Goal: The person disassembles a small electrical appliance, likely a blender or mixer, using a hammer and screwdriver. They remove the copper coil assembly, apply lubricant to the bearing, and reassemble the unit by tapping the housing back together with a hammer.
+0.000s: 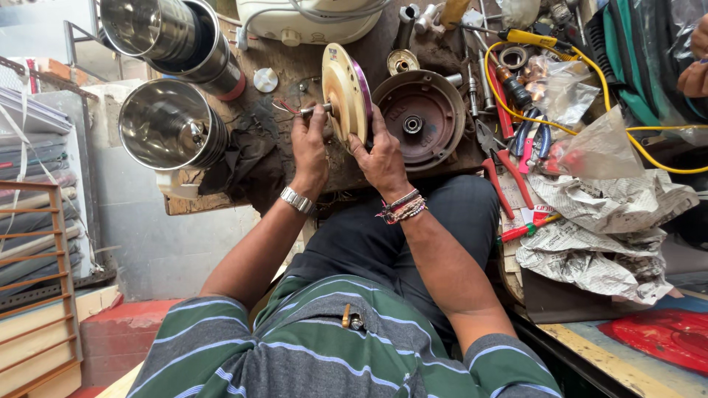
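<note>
A cream-coloured round disc part (344,92) with a purple rim stands on edge at the middle of a worn wooden workbench (280,59). My left hand (310,144) holds its short metal shaft on the left side; a metal watch sits on that wrist. My right hand (381,155) grips the disc's right edge from below; several bead bracelets circle that wrist. Right behind the disc lies a dark reddish-brown round housing (419,118) with a bearing at its centre.
Two steel mixer jars (171,124) (177,33) lie at the left, and a white appliance base (310,18) sits at the top. Red-handled pliers (505,173), screwdrivers, a yellow cable (531,118), plastic bags and crumpled newspaper (605,228) crowd the right. Another person's hand (697,66) shows at far right.
</note>
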